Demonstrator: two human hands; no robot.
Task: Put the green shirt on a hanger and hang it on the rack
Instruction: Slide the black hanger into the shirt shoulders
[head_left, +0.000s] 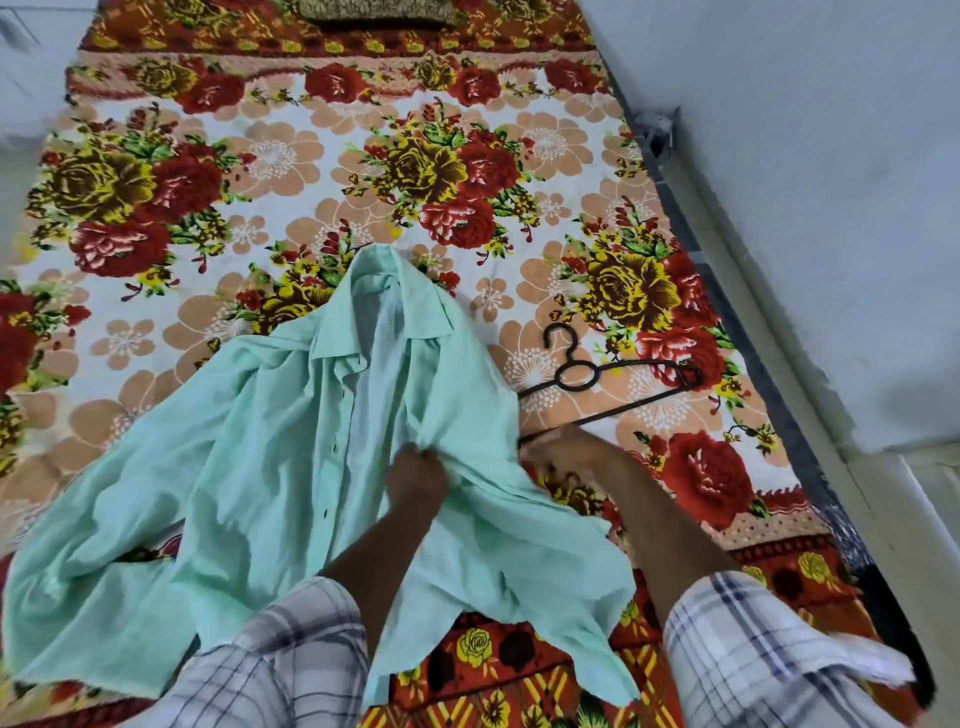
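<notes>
bed (322, 171), floral sheet | green shirt (270, 467) spread open | black hanger (613, 384) just beside it

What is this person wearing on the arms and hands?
Short checked sleeves, whitish-grey with dark stripes: left sleeve, right sleeve. Below them the forearms are bare. The left hand and right hand are ungloved; no watch or bracelet shows.

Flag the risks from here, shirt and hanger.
1. The left hand grips the green shirt bunched mid-front, away from the collar, so the hanger may snag in loose folds.
2. The right hand meets the hanger only at its near end, partly hidden by fabric; the hold may be weak.
</notes>
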